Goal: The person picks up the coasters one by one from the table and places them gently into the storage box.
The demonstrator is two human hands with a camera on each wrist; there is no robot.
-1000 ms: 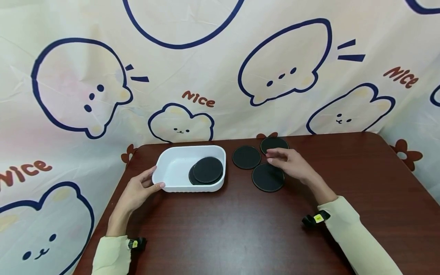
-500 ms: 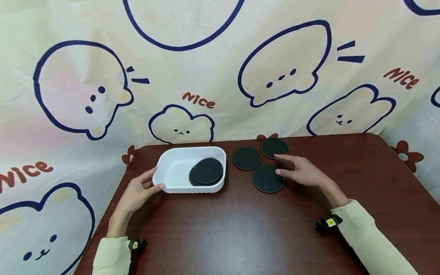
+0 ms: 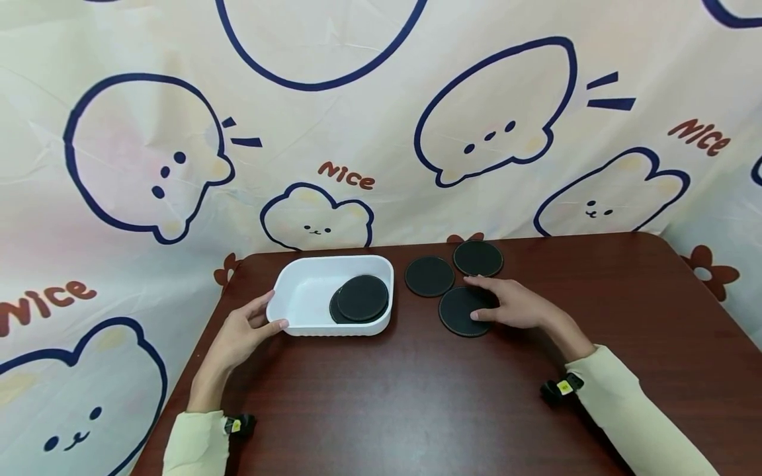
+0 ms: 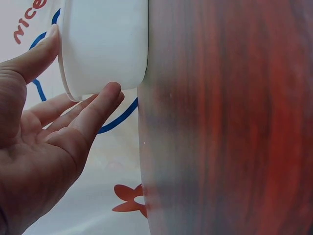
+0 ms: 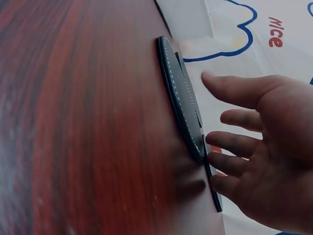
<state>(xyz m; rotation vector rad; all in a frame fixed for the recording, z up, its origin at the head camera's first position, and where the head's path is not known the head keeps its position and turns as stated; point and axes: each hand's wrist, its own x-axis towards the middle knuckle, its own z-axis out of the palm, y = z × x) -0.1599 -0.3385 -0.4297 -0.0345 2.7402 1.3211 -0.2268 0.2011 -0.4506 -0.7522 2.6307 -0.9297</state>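
My left hand (image 3: 241, 337) holds the left end of a white plastic tray (image 3: 303, 291). In the left wrist view, its thumb and fingers sit on either side of the tray's corner. Two black round coasters overlap inside at the tray's right end, the smaller-looking coaster (image 3: 362, 297) on top. Three more lie on the table right of the tray: a left coaster (image 3: 430, 276), a back coaster (image 3: 478, 258) and a front coaster (image 3: 458, 307) with a stitched edge. My right hand (image 3: 514, 304) hovers over the front coaster with fingers spread and thumb over its right part.
The dark brown wooden table (image 3: 369, 403) ends at its back edge close behind the tray and coasters. Behind it hangs a pale cloth (image 3: 393, 119) printed with cartoon outlines. Each sleeve carries a small black wrist camera.
The right hand first drew back to the right, then came forward and left over the front coaster. The left hand stays on the tray, and the coasters lie where they were.
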